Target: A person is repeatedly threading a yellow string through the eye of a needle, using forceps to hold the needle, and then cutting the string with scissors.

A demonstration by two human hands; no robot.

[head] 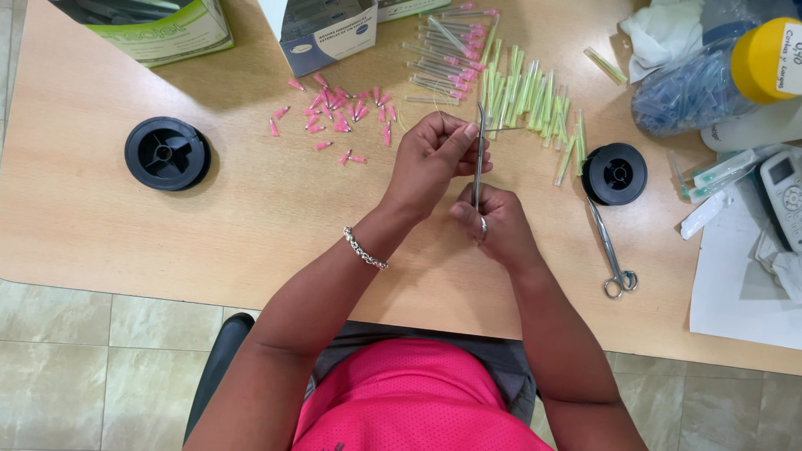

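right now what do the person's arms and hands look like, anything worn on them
Both arms are bare, no sleeves reaching the forearms and no gloves. The left hand has a silver chain bracelet at its wrist. The right hand wears a thin silver ring on one finger. Fingernails look short and unpainted.

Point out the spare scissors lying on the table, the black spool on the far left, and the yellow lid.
spare scissors (pixel 611 250), head view, on the metal shank.
black spool (pixel 166 153), head view, on its top face.
yellow lid (pixel 758 60), head view, on its side.

Workshop: needle tips (pixel 518 96) and spools (pixel 166 153) crowd the bench (pixel 251 217).
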